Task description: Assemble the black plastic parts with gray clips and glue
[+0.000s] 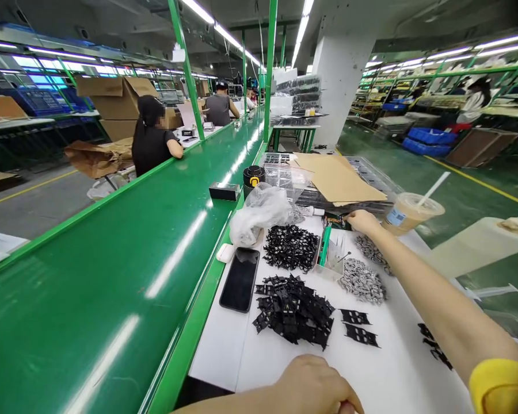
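The left hand (311, 385) sits nearest, at the near edge of the white work surface (224, 351), its fingers (332, 391) curled downward; whether they grip anything is hidden. Just beyond those fingers lies a heap of black plastic parts (293, 310), with two loose black pieces (356, 325) to its right and a smartphone (240, 279) lying dark-screened to its left. Off to the right of the left hand, past the bare forearm and yellow sleeve (501, 385), a few more black pieces (434, 352) lie apart. The right hand (362, 221) reaches far across the surface, fingers (349, 217) bunched together at a small dark item (335, 221); whether they are pinching it or only touching it cannot be told. Just short of those fingers sit a pile of grey metal parts (361, 280), a clear plastic tray (328, 259) holding a green-handled tool (324, 244), and a second pile of black parts (290, 247). Beyond the fingers are a plastic drink cup (410, 213), a brown cardboard sheet (336, 179), a crumpled plastic bag (261, 214) and a black flask (254, 179). Farther left, a green conveyor belt (90, 276) runs past two seated co-workers (151, 138).
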`<state>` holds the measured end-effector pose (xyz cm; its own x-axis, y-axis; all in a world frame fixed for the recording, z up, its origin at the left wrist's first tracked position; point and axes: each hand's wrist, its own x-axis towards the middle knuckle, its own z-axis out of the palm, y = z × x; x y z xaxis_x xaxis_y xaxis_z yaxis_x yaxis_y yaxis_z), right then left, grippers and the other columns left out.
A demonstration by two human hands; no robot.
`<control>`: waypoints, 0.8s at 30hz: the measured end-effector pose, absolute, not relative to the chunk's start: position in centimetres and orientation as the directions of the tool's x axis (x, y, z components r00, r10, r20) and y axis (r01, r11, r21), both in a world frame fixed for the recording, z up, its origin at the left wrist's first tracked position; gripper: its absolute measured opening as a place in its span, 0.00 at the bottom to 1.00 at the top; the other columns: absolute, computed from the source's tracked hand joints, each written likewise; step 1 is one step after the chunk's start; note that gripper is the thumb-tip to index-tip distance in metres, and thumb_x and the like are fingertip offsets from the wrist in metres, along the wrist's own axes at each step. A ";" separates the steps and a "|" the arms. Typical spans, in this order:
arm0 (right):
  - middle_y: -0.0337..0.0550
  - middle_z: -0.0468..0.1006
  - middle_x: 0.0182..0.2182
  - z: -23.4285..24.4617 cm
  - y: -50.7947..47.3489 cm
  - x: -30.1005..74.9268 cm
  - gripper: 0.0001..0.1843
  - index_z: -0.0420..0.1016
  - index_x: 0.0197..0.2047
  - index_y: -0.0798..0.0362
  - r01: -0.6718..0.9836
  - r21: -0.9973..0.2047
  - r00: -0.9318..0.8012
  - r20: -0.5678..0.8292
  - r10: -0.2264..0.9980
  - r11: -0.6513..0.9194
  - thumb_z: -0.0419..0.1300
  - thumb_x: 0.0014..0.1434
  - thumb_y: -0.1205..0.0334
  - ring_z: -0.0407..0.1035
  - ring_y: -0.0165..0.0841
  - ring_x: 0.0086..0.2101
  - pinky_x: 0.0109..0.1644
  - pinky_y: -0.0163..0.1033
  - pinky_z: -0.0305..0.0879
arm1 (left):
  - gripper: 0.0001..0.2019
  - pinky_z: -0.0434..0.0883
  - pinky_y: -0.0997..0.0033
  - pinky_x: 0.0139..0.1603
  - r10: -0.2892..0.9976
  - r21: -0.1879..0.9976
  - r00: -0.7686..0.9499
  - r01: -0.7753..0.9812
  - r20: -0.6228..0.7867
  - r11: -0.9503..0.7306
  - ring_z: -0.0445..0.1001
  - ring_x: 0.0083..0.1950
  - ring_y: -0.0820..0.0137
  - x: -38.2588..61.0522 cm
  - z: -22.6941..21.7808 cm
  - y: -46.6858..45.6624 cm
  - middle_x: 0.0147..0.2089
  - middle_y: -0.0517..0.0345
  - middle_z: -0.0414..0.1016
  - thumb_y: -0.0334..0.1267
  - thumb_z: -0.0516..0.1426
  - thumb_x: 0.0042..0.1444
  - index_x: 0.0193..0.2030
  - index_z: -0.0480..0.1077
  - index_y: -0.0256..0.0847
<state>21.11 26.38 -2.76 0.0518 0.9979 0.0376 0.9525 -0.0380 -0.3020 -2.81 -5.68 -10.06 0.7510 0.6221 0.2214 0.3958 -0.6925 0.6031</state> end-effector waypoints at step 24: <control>0.47 0.71 0.51 -3.4 25.9 17.9 0.17 0.69 0.52 0.53 0.685 -0.727 0.033 -0.049 0.998 -0.058 0.55 0.63 0.55 0.69 0.36 0.47 0.50 0.47 0.69 | 0.12 0.68 0.72 0.34 0.618 0.599 0.728 0.361 0.299 -0.715 0.72 0.27 0.70 -3.7 -9.2 -6.0 0.26 0.59 0.76 0.28 0.54 0.42 0.35 0.73 0.41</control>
